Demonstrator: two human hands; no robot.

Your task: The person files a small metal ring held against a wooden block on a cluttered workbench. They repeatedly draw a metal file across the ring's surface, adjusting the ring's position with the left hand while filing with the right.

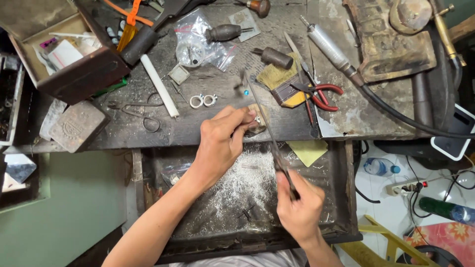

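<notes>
Low in the frame, the right hand (298, 207) was squeezed shut around the handle of a long thin file (267, 131). The file slanted up toward the middle. There, the left hand (225, 141) pinched a small silver piece (257, 119) tight against a wooden peg at the bench edge. Under both hands, a drawer (341, 188) was full of metal dust. Farther up, two rings (203, 101) lay on the workbench (208, 128). Red pliers (319, 96) lay to the right.
</notes>
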